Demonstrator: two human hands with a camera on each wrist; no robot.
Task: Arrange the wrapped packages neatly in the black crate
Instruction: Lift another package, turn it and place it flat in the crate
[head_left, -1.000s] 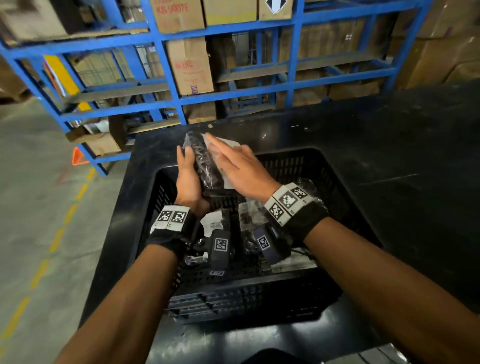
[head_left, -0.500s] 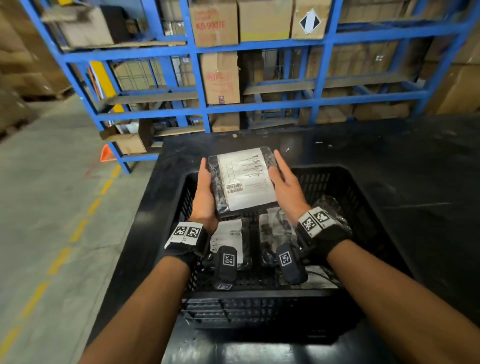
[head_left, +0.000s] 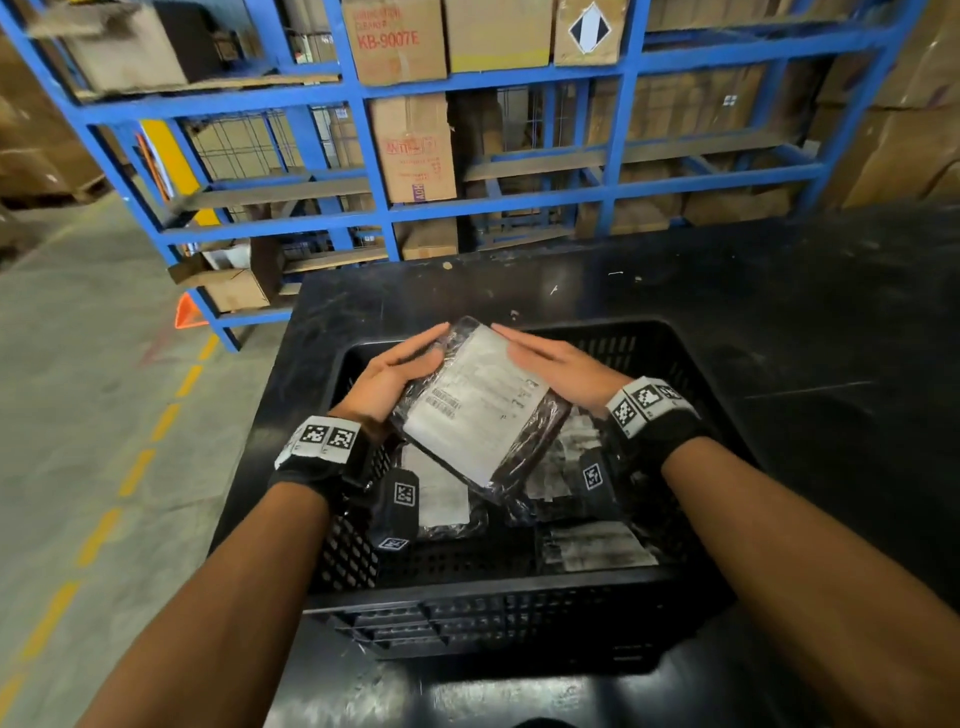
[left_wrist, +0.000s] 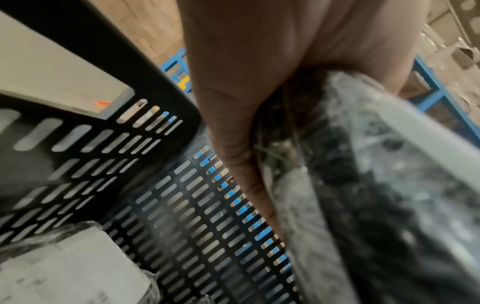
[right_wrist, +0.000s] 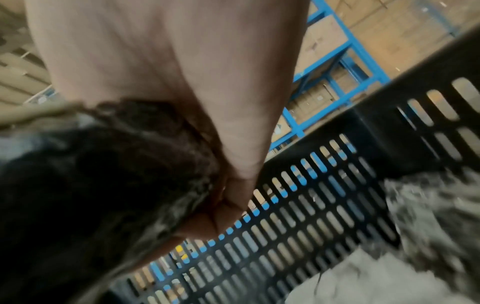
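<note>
Both hands hold one wrapped package (head_left: 478, 415), dark inside clear film with a white label, tilted over the black crate (head_left: 519, 597). My left hand (head_left: 395, 374) grips its left edge with the thumb on top. My right hand (head_left: 556, 364) lies over its far right edge, fingers straight on the label, thumb hidden beneath. In the left wrist view the left hand (left_wrist: 259, 82) presses against the package (left_wrist: 376, 185). The right wrist view has the right hand (right_wrist: 168, 72) pinching the package (right_wrist: 91, 185). Other wrapped packages (head_left: 441, 493) (head_left: 597, 545) lie on the crate floor.
The crate sits on a black table (head_left: 779, 338) with bare surface to the right and behind. Blue shelving (head_left: 389, 208) with cardboard boxes stands beyond the table. Concrete floor (head_left: 78, 389) with a yellow dashed line lies to the left. Slotted crate walls (left_wrist: 182, 205) (right_wrist: 311, 205) surround the hands.
The package went from edge-on between the hands to label up, then turned at a slant with its near corner dipping toward the packages in the crate. Both hands kept hold.
</note>
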